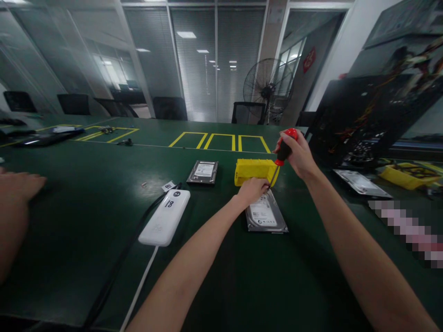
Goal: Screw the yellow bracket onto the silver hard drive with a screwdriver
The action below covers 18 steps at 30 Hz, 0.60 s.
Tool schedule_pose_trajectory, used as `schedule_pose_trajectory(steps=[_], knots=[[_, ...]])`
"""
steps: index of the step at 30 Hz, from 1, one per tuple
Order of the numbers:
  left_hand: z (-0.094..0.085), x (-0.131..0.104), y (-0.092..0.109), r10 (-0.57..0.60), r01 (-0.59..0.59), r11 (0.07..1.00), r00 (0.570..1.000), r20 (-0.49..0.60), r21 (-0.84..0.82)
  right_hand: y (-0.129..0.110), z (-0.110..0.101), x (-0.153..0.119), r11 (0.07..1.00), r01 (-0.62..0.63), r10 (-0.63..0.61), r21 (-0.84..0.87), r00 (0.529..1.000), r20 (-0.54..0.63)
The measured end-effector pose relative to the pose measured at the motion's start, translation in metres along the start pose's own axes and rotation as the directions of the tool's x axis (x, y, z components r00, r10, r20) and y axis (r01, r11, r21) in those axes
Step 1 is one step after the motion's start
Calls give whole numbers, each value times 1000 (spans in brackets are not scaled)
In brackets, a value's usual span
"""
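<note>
A red and black screwdriver (284, 148) is gripped in my right hand (298, 152), its shaft slanting down to the far end of a silver hard drive (265, 214). My left hand (254, 189) rests at that same end of the drive, fingers closed near the screwdriver tip; what they pinch, if anything, is too small to make out. Directly behind the drive stands a yellow plastic bin (256, 167), partly covered by my left hand. A second hard drive (203, 172) lies flat on the green table, left of the bin.
A white power bank (166, 216) with cables lies left of my left forearm. Another person's hand (20, 184) is at the far left. On the right are an open computer case (346, 120), another drive (362, 183) and a yellow tray (403, 177) of screws or small parts.
</note>
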<state>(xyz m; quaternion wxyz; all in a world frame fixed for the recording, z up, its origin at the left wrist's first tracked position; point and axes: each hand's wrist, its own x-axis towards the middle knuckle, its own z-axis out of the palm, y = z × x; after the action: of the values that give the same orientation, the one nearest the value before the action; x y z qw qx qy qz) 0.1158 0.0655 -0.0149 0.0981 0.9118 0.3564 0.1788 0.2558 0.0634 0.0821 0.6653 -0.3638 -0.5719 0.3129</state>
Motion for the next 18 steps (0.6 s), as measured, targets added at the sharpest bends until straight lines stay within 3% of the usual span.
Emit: schedule_pose_trajectory(steps=[7,18], knots=[[1,0,-2,5,-4,1000,1000,-16,13,-1,-1,-2,996,31,-36,-86,998,-51],[4,1,-4,20,-20,1000,999,-43,-6,-1,-2,0,999,-11,11,30,1000,-2]])
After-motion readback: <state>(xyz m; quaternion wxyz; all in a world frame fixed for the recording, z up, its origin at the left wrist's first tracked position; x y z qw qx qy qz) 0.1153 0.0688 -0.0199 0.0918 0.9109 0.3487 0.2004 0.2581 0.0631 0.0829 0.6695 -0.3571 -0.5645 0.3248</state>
